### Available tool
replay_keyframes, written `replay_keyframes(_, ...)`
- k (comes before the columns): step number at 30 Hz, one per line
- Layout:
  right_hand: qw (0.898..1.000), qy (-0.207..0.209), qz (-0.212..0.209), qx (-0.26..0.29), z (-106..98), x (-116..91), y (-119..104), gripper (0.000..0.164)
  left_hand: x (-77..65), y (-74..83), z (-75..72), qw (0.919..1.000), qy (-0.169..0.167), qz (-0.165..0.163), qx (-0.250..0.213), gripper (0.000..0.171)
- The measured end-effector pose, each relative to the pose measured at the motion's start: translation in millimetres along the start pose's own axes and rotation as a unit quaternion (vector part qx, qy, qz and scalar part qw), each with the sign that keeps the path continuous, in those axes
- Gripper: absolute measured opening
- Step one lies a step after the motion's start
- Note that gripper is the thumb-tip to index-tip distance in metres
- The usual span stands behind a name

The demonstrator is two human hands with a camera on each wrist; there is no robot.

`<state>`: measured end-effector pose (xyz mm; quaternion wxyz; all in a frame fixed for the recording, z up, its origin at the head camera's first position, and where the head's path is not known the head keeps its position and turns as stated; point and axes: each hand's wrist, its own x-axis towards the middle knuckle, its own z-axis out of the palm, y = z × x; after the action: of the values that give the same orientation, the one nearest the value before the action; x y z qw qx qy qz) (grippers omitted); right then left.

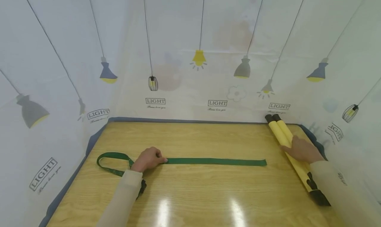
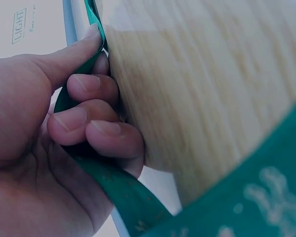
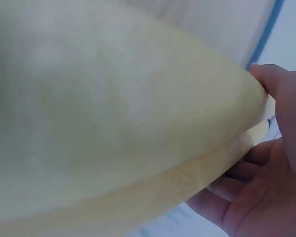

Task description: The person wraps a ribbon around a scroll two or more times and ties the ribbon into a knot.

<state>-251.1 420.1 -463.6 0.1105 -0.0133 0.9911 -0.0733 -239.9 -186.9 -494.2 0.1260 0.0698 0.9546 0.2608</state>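
Observation:
A long green strap (image 1: 215, 161) stretches across the wooden table, flat and nearly straight to the right, with a loop (image 1: 111, 154) at its left end. My left hand (image 1: 149, 158) pinches it between thumb and fingers near the loop. The left wrist view shows the strap (image 2: 123, 190) running through the curled fingers, with pale print on its near part. At the table's right side, my right hand (image 1: 302, 150) grips a pair of yellow tubes (image 1: 279, 132) with black ends, lying side by side. Seen from the right wrist, the thumb is on one side of the tubes (image 3: 153, 98) and the fingers on the other.
The wooden table (image 1: 190, 194) has a blue-grey edging (image 1: 178, 120) along its back and sides. White sheets (image 1: 184, 32) printed with lamps stand close behind it and at both sides. Two bright reflections lie on the table's near part.

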Motion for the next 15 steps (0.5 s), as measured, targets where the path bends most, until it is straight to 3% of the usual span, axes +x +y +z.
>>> replay_keyframes(8, 0.998, 0.026, -0.008, 0.060, -7.2, -4.8, -40.3, 0.094, 3.1, -1.7, -0.2, 0.9999, -0.005, -0.009, 0.003, 0.030)
replay_keyframes(15, 0.995, 0.026, -0.033, 0.086, -2.9, -2.6, -76.9, 0.102, 4.3, -1.3, 0.9, 0.9999, -0.007, -0.011, 0.005, 0.031)
